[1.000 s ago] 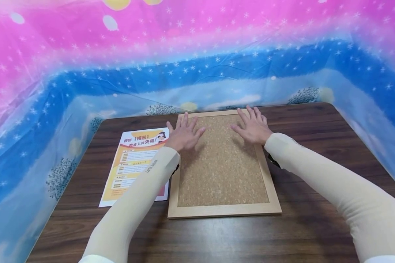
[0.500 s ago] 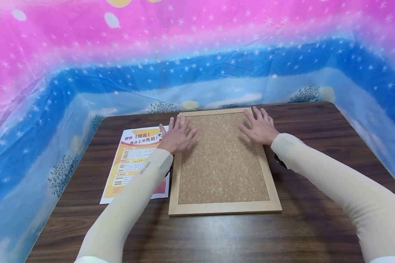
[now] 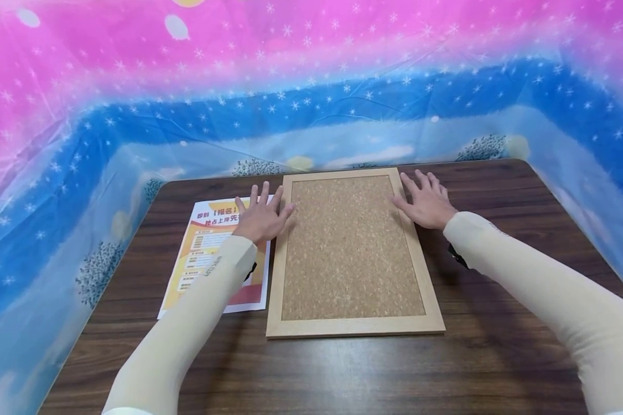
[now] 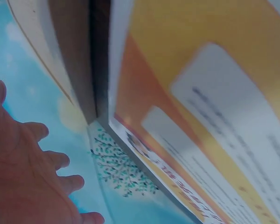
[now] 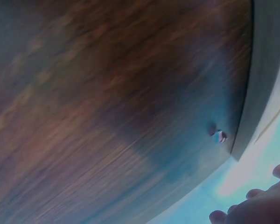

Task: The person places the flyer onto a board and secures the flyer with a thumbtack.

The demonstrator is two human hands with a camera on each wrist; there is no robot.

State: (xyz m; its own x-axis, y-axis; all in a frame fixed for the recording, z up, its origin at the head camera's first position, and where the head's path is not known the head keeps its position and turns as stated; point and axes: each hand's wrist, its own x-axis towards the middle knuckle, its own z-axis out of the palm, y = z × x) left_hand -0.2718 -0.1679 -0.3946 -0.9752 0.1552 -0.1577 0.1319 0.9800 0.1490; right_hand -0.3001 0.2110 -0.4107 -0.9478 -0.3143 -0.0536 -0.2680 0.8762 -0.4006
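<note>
A cork board (image 3: 350, 248) in a light wooden frame lies flat in the middle of the dark wooden table (image 3: 342, 374). My left hand (image 3: 262, 214) lies open with spread fingers at the board's upper left edge, half over an orange and white flyer (image 3: 207, 253). My right hand (image 3: 427, 202) rests flat with fingers spread at the board's upper right edge. The left wrist view shows the flyer (image 4: 205, 107) close up, beside my left hand (image 4: 23, 177). The right wrist view shows blurred table wood (image 5: 107, 102) and the fingertips (image 5: 252, 207) of my right hand.
A pink and blue starry plastic sheet (image 3: 311, 98) rises round the table's back and both sides. A small pin-like thing (image 5: 219, 136) sits on the wood near the board's frame in the right wrist view. Bare wood stretches in front of the board.
Both hands have slid outward off the cork, the left one to the left edge and flyer, the right one to the right edge. The board has not moved.
</note>
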